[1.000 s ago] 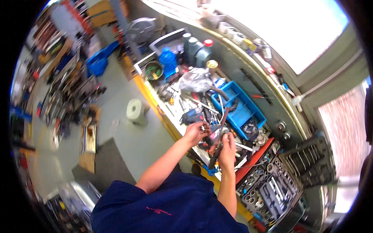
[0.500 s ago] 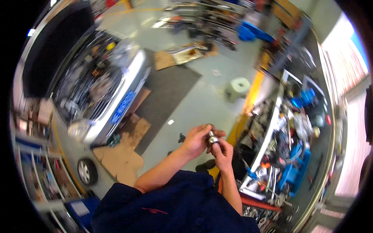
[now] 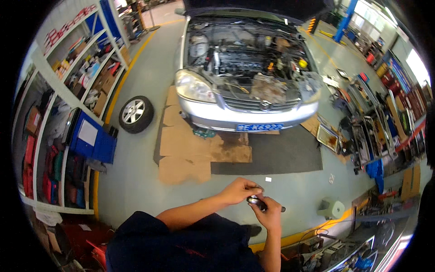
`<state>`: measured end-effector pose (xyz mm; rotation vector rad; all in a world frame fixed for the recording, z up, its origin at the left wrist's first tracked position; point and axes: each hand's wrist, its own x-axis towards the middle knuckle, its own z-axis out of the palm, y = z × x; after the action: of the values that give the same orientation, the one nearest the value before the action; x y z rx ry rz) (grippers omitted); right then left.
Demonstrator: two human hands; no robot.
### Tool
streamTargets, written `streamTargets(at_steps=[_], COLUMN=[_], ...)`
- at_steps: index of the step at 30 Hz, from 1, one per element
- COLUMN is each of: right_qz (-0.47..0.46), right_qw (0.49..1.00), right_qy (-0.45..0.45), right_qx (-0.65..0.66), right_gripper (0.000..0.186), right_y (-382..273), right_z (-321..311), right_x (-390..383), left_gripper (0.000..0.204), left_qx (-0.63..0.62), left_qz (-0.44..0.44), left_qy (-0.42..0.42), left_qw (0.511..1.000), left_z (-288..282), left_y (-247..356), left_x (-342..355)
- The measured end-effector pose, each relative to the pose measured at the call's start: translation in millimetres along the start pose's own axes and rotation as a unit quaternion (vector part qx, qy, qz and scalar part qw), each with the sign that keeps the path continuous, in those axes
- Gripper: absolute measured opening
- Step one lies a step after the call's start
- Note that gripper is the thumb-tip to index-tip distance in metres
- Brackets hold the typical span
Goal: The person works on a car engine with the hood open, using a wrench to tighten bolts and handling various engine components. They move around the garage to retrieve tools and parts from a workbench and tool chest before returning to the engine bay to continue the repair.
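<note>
Where the two hands meet in front of the person's chest, a small metal part (image 3: 256,201) sits pinched between them: the left hand (image 3: 239,190) curls over it from above, fingers closed onto its near end, and the right hand (image 3: 271,213) wraps it from below, its grip closed around the middle. A short dark tip pokes out past the right hand toward the picture's right, so the part's long axis runs roughly left to right, tilted slightly down at the right end; finer detail is too small to tell. Both forearms rise from dark blue sleeves at the lower edge.

Beneath the hands lies grey concrete floor (image 3: 136,181), with a yellow painted line (image 3: 294,235) curving along its near edge. Further out, flattened cardboard sheets (image 3: 190,149) and a dark mat (image 3: 272,154) lie under the nose of a silver car (image 3: 235,109) whose bonnet is up, engine bay exposed. A loose wheel (image 3: 135,113) leans beside a blue cabinet (image 3: 90,138) on the left, next to white shelving (image 3: 54,90) packed with boxes and parts. On the right, a cluttered surface (image 3: 371,136) of tools runs along the wall, and a small pale bucket (image 3: 331,208) stands on the floor near the right hand.
</note>
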<state>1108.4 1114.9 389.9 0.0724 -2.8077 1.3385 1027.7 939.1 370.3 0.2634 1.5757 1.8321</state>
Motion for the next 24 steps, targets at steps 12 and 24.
streamTargets(at_steps=[12, 24], right_qz=[-0.077, -0.104], right_qw=[0.994, 0.945], right_qy=[-0.068, -0.294], right_qx=[0.029, 0.095], right_gripper=[0.019, 0.029], right_y=[-119.1, -231.8], right_z=[222.7, 346.5], right_x=[301.0, 617.7], left_gripper=[0.036, 0.032], left_qx=[0.224, 0.04], left_qz=[0.122, 0.113], left_qy=[0.424, 0.526], left_qw=[0.869, 0.842], left_z=[-299.0, -632.1], left_y=[56.5, 187.4], left_x=[20.5, 113.9])
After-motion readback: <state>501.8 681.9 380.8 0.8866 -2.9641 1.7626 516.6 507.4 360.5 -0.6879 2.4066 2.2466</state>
